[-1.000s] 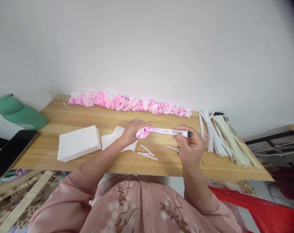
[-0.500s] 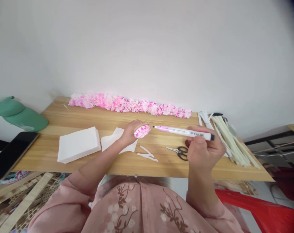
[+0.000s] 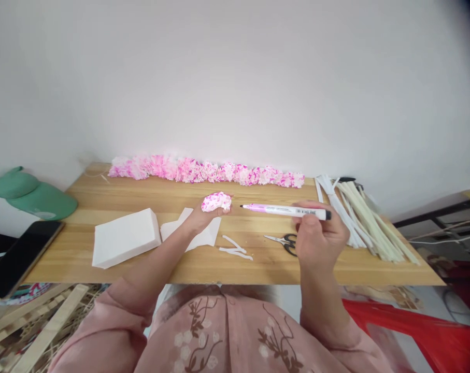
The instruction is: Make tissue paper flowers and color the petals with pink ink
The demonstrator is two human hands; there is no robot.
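My left hand (image 3: 201,217) is closed around a pink-and-white ruffled paper flower (image 3: 216,202), its speckled face turned up. In my right hand (image 3: 322,233) is a marker pen (image 3: 277,209), held level with its dark tip pointing left at the flower, a small gap apart. Below the marker lie small black-handled scissors (image 3: 287,242). White strips (image 3: 235,247) rest on the table in front of my left hand, and white paper sheets (image 3: 203,235) lie beneath that hand.
A row of pink-and-white flowers (image 3: 203,171) lines the wall edge of the wooden table (image 3: 254,269). A white paper stack (image 3: 126,237), phone (image 3: 23,256) and green cap (image 3: 32,194) are leftward. Bundled white and cream strips (image 3: 369,223) lie rightward.
My left hand has turned the flower so more of its face shows, and shifted it slightly left. The marker in my right hand has moved a little left too.
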